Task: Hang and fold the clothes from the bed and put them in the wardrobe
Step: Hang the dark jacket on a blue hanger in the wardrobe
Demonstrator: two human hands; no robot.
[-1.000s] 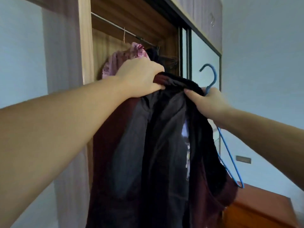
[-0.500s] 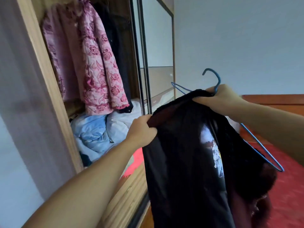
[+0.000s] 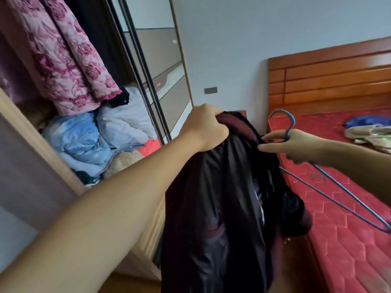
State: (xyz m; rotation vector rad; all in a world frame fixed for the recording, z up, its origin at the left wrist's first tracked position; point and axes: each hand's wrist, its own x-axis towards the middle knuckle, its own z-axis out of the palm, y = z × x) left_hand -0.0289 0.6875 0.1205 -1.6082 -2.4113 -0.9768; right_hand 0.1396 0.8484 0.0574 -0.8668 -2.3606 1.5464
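The view has swung down: the left hand (image 3: 206, 127) grips the dark jacket (image 3: 213, 208), the right hand (image 3: 296, 145) the blue hanger (image 3: 338, 187). At twelve o'clock of the right hand the hook shows; the jacket's hem is cut off.

Dark maroon-black jacket (image 3: 213, 208): slick sheeny cloth. Thin blue wire hanger (image 3: 338, 182): smooth. Orange-brown wooden headboard (image 3: 330, 81): glossy. Red mattress (image 3: 347, 229): quilted cloth.

We see a wooden bed (image 3: 330, 68) with red quilted mattress (image 3: 342, 208), blue garment (image 3: 366, 120) and beige garment (image 3: 372, 135) lying on it, wardrobe floor (image 3: 148, 235) heaped with pale blue bedding (image 3: 84, 140).
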